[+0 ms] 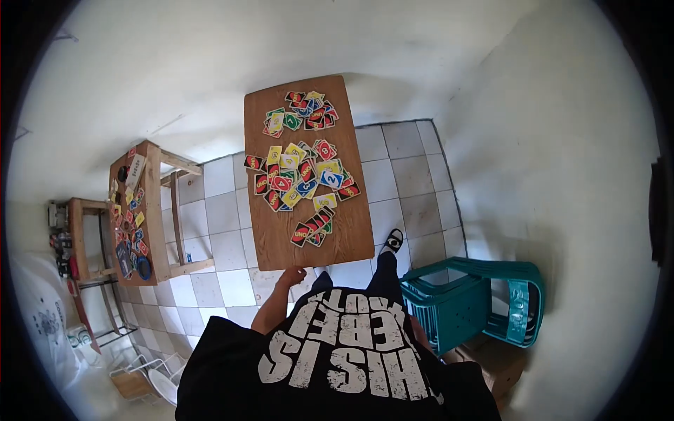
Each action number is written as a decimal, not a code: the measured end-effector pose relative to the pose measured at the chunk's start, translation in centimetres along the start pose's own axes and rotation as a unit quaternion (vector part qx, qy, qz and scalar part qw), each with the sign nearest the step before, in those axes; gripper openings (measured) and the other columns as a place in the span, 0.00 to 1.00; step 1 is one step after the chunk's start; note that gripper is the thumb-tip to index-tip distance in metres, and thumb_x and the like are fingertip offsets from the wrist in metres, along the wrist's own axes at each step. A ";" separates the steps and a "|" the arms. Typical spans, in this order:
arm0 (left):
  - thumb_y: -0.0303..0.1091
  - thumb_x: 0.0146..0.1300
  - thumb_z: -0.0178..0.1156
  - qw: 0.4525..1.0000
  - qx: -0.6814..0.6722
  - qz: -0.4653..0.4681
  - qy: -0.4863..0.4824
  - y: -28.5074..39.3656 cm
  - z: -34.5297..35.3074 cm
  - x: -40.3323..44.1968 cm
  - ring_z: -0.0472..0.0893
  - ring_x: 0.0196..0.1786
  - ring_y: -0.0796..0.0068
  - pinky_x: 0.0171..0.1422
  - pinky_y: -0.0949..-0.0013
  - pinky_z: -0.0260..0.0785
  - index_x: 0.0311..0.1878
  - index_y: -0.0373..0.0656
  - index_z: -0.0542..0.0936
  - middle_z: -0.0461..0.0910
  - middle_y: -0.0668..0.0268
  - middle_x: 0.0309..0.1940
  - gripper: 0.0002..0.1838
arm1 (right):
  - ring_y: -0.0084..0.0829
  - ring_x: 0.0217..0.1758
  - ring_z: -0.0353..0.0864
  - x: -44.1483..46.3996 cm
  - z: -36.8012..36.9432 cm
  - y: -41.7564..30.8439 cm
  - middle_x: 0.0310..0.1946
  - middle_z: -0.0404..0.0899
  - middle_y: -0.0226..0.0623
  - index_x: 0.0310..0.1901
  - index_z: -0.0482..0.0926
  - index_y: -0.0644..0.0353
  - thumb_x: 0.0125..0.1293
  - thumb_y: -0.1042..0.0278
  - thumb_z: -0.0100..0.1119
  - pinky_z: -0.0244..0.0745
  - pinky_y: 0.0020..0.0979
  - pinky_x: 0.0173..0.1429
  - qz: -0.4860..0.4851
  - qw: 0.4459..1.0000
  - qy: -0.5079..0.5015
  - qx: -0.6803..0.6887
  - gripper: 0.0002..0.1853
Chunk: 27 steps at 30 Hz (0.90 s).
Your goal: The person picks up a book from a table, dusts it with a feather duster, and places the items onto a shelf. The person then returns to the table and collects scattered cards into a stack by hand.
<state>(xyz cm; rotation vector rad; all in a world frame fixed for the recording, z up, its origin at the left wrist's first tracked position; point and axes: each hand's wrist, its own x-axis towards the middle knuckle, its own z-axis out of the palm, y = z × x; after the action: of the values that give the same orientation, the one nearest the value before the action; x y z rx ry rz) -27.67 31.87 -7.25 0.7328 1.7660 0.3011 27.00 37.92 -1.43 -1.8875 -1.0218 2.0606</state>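
- While the left grip [293, 275] is just beside the worktop [349, 235], I cannot tell its closing.
- Beyond it lie scattered UNO cards [307, 188].
- The right grip is hidden.

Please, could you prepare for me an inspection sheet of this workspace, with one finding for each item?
Surface: brown wooden table, cards spread along its length.
Job's things: UNO cards in three loose groups, many overlapping, some face up, some face down; the middle group is the largest.
Clutter: second table at the picture's left, with more cards and mixed small items.
Hands: left hand at the near table edge, no card seen in it; contact with the edge unclear. Right hand not visible.
Cables: nothing seen on the card table.
Surroundings: tiled floor, stacked green chairs at the picture's right, pale walls.
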 end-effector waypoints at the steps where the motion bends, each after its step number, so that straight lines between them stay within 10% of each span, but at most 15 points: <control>1: 0.43 0.61 0.60 1.000 -0.011 -0.018 0.014 -0.1 0.3 0.3 0.85 0.28 0.69 0.37 0.64 0.77 0.43 0.39 0.84 0.86 0.57 0.27 0.17 | 0.34 0.38 0.82 3.8 -1.9 0.2 0.38 0.84 0.38 0.51 0.81 0.55 0.69 0.59 0.54 0.78 0.38 0.42 0.063 0.993 0.010 -0.099 0.15; 5: 0.39 0.64 0.60 0.991 -0.089 -0.031 0.097 3.3 3.2 -0.3 0.84 0.31 0.71 0.36 0.67 0.77 0.47 0.37 0.82 0.85 0.57 0.31 0.16 | 0.35 0.32 0.82 7.3 -7.0 -13.5 0.34 0.82 0.37 0.51 0.79 0.53 0.69 0.57 0.53 0.77 0.39 0.36 0.098 0.962 -0.012 -0.253 0.14; 15: 0.40 0.64 0.61 0.988 -0.151 -0.004 0.018 17.3 12.7 1.9 0.82 0.31 0.72 0.36 0.68 0.76 0.50 0.37 0.82 0.85 0.58 0.35 0.18 | 0.27 0.34 0.83 17.1 -18.1 -30.9 0.40 0.84 0.36 0.57 0.77 0.53 0.72 0.57 0.49 0.75 0.29 0.36 -0.104 0.993 -0.001 -0.061 0.17; 27: 0.40 0.64 0.60 0.981 -0.184 0.004 0.066 23.8 14.1 5.0 0.83 0.32 0.71 0.35 0.68 0.76 0.49 0.38 0.82 0.85 0.60 0.35 0.17 | 0.30 0.31 0.83 13.7 -27.5 -13.2 0.36 0.84 0.37 0.53 0.78 0.53 0.71 0.58 0.50 0.75 0.33 0.33 0.044 0.965 -0.026 -0.258 0.15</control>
<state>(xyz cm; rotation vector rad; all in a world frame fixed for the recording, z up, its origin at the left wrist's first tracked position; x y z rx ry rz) -7.63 51.09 -2.71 0.4603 1.7652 0.6747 45.82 65.50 -4.04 -2.1442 -1.6460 2.0413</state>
